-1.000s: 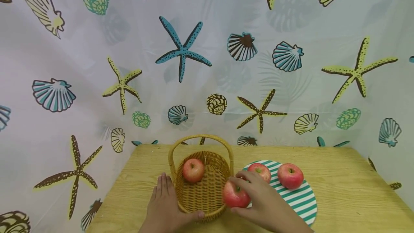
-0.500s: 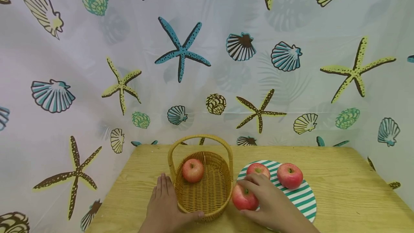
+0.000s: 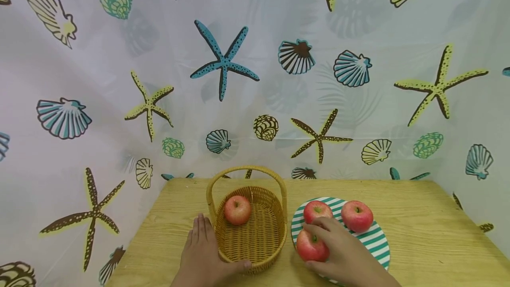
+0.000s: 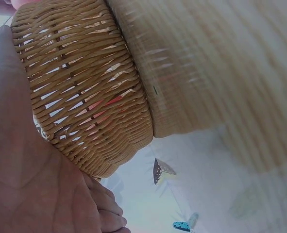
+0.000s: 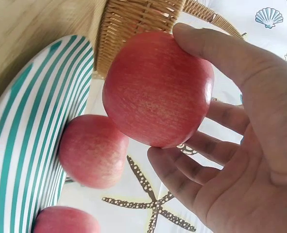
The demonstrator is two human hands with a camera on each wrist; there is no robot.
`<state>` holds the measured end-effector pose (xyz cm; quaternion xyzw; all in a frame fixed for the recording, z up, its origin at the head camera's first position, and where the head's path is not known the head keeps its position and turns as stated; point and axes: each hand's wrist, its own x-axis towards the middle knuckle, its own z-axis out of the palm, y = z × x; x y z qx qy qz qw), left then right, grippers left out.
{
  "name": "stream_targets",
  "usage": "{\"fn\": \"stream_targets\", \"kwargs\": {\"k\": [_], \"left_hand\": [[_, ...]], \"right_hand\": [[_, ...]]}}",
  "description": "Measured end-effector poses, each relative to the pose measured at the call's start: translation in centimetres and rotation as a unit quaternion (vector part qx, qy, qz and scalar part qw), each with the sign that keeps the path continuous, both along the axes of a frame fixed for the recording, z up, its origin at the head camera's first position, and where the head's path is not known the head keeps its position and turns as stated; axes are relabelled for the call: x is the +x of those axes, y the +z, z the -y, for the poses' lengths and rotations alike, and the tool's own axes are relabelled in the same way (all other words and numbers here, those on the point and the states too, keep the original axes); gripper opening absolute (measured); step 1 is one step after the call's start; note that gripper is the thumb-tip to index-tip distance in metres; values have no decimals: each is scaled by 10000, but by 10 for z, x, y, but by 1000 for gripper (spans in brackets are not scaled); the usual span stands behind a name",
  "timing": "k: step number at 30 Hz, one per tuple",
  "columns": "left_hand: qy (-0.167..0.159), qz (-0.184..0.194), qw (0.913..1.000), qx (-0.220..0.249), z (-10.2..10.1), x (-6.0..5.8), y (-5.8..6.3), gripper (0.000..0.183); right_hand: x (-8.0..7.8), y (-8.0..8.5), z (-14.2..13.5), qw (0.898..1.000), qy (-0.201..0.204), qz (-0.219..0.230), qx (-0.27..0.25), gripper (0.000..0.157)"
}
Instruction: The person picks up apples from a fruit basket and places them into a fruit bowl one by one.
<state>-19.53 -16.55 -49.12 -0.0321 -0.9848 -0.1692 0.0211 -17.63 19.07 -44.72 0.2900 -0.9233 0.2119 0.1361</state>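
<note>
My right hand (image 3: 344,254) holds a red apple (image 3: 312,248) between thumb and fingers, over the near left part of a green-and-white striped round plate (image 3: 378,248). In the right wrist view, a gap shows between the held apple (image 5: 158,92) and the plate's surface. Two more apples sit on that plate, one at its back left (image 3: 316,209) and one at its back right (image 3: 357,216). A wicker basket (image 3: 255,242) with a tall handle stands to the left, one apple (image 3: 237,210) inside. Fingers straight, my left hand (image 3: 203,256) rests against the basket's left side, thumb along the near rim.
Basket and plate share a light wooden table (image 3: 422,225), a narrow strip of wood between them. Behind and at both sides hangs a white curtain (image 3: 255,101) printed with shells and starfish. The basket's handle (image 3: 249,168) arches above its opening.
My right hand has moved right with the apple, from beside the basket's right rim to over the striped plate. The left hand and the basket have stayed put.
</note>
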Motion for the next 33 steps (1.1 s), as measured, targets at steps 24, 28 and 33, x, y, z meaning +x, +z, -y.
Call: {"fn": "stream_targets", "kwargs": {"k": [24, 28, 33], "left_hand": [[-49, -36, 10000, -64, 0, 0, 0, 163], [-32, -40, 10000, -76, 0, -1, -1, 163], [-47, -72, 9999, -68, 0, 0, -1, 164]], "right_hand": [[-1, -11, -34, 9986, -456, 133, 246, 64], [-1, -15, -39, 9990, -344, -204, 219, 64], [0, -18, -43, 9990, -386, -182, 94, 64]]}}
